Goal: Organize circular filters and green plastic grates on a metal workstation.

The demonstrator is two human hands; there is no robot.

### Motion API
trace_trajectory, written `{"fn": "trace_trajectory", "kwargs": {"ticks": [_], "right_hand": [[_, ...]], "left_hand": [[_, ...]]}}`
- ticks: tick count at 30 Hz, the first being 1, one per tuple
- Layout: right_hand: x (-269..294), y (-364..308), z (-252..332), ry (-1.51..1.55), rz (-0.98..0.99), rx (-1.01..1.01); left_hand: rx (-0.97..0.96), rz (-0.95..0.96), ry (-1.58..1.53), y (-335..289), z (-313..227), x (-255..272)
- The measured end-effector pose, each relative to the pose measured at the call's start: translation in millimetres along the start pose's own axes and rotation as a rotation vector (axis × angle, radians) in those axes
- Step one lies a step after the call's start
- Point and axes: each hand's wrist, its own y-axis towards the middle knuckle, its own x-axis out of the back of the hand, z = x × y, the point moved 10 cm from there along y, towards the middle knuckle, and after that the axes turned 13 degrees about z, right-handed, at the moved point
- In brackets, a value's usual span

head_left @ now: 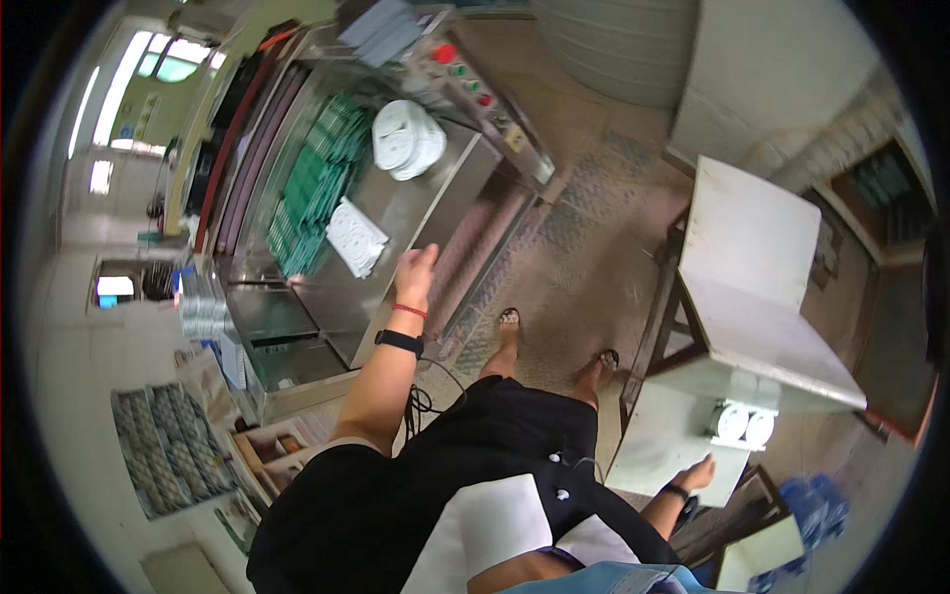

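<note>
My left hand (416, 274) is in mid-air beside the front edge of a steel worktop, fingers curled in, holding nothing I can see. A flat white openwork piece (356, 238) lies close to it on the worktop. Behind that are stacked green openwork pieces (315, 183) and a pile of white rounded pieces (408, 139). My right hand (697, 473) hangs low at the near edge of a white table, fingers loosely curled and nothing visible in them. A white block with two round faces (744, 426) sits on that table, just beyond this hand.
The steel worktop (440, 188) belongs to a machine with a button panel (485, 94) at its right. The white table (658, 436) has raised white panels (752, 257). A black cable (421, 401) hangs by my left forearm. Blue plastic bags (813, 515) lie at lower right.
</note>
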Motion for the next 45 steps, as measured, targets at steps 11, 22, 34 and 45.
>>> {"fn": "trace_trajectory", "kwargs": {"ticks": [11, 22, 34, 45], "right_hand": [[-332, -338, 199, -0.272, 1.097, 0.417], [-731, -710, 254, -0.366, 1.567, 1.102], [-618, -607, 206, -0.286, 1.267, 0.404], [-605, -685, 266, -0.49, 1.771, 0.508]], "left_hand": [[0.429, -0.638, -0.107, 88, 142, 286], [-0.045, -0.414, 0.061, 197, 99, 243], [-0.304, -0.02, 0.253, 110, 40, 130], [-0.342, 0.205, -0.834, 96, -10, 172]]}}
